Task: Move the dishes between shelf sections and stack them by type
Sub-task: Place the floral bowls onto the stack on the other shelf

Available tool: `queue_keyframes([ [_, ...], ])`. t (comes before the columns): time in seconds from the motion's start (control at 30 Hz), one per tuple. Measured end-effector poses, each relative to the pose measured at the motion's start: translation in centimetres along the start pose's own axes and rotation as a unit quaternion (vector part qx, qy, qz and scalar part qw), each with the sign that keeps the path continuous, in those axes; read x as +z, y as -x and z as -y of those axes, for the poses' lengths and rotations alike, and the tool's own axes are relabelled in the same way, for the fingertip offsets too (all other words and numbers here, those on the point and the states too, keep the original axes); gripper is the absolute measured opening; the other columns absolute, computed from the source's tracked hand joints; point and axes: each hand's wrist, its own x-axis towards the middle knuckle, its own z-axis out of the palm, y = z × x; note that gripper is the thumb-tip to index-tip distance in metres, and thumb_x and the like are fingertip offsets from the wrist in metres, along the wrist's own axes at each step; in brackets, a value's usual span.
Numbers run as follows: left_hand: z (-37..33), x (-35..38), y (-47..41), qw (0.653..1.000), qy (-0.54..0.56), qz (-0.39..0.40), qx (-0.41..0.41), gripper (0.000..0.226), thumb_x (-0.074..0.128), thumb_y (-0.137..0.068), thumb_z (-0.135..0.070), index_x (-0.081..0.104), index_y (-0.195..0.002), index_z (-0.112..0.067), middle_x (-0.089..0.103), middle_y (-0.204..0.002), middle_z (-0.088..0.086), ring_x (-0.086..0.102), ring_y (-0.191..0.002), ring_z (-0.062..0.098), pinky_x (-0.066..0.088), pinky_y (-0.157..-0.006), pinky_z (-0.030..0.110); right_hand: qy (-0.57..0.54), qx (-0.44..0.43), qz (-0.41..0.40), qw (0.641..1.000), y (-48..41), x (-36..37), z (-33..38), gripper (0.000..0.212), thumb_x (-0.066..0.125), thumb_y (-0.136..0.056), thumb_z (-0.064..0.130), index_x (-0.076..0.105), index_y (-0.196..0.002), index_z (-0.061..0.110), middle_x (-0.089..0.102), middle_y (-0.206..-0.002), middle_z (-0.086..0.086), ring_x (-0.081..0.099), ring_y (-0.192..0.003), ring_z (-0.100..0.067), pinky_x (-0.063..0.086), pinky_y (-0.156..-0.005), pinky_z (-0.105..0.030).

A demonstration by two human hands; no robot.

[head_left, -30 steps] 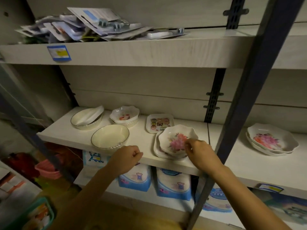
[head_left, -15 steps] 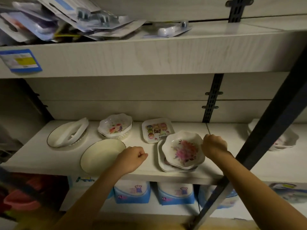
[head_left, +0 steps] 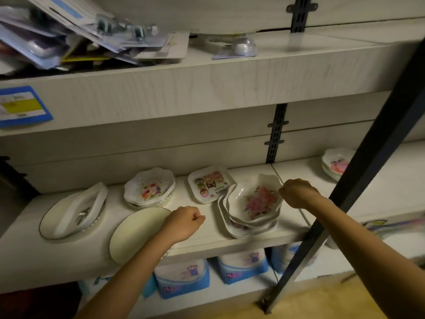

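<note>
A stack of white scalloped dishes with a pink flower print (head_left: 251,209) sits on the middle shelf (head_left: 207,241). Its top dish is tilted, far right rim raised. My right hand (head_left: 299,193) pinches that raised rim. My left hand (head_left: 184,223) hovers as a curled fist holding nothing, just right of a round cream plate (head_left: 135,236). Behind are a square cartoon plate (head_left: 210,184) and a stack of small floral bowls (head_left: 149,188). At the left, a gold-rimmed plate (head_left: 57,226) carries a white oblong dish. More floral dishes (head_left: 333,163) lie in the right shelf section.
A dark slanted metal post (head_left: 345,192) crosses in front of the right shelf section, next to my right forearm. Blister packs (head_left: 80,31) are piled on the upper shelf. Blue and white packets (head_left: 184,276) stand on the shelf below.
My right hand moved from the dish's near edge to its right rim, and the top dish now tilts up. My left hand stayed curled. The view shifted closer and left.
</note>
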Motion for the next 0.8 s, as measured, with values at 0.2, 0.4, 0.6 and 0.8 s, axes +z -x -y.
queue_keyframes([
  [0.2,-0.2,0.7,-2.0,1.0,0.011,0.007,-0.009,0.032,0.044,-0.09,-0.031,0.066,-0.081,-0.009,0.071,-0.08,0.007,0.066,-0.089,0.029,0.051,-0.082,0.037,-0.058,0.012,-0.043,0.997,5.0,1.0,-1.6,0.029,0.036,-0.097,0.025,0.061,-0.094,0.01,0.06,-0.088,-0.007,0.056,-0.072,-0.017,0.048,-0.071,-0.028],
  [0.4,-2.6,2.6,-5.2,0.999,0.022,0.013,-0.027,0.047,0.039,-0.092,-0.047,0.059,-0.075,-0.008,0.07,-0.097,0.018,0.063,-0.087,0.031,0.046,-0.072,0.032,-0.087,0.046,-0.051,0.994,10.4,2.2,-3.7,0.037,0.036,-0.099,0.023,0.052,-0.066,0.018,0.056,-0.071,0.001,0.055,-0.062,-0.009,0.042,-0.054,-0.016],
  [0.6,-4.6,4.0,-7.1,0.998,-0.054,0.007,-0.039,0.05,0.045,-0.09,-0.046,0.061,-0.107,-0.001,0.066,-0.108,0.017,0.063,-0.099,0.031,0.049,-0.077,0.032,-0.095,0.07,-0.087,0.989,12.9,3.6,-5.4,0.042,0.035,-0.098,0.022,0.046,-0.058,0.019,0.052,-0.063,0.002,0.049,-0.054,-0.009,0.035,-0.049,-0.015],
  [0.8,-6.0,4.0,-7.7,0.991,-0.13,0.002,-0.019,0.036,0.05,-0.089,-0.03,0.063,-0.105,0.0,0.065,-0.114,0.016,0.06,-0.107,0.031,0.048,-0.08,0.033,-0.107,0.09,-0.091,0.986,14.1,4.1,-6.1,0.038,0.035,-0.098,0.023,0.05,-0.063,0.019,0.06,-0.074,-0.001,0.047,-0.053,-0.007,0.034,-0.048,-0.014],
])
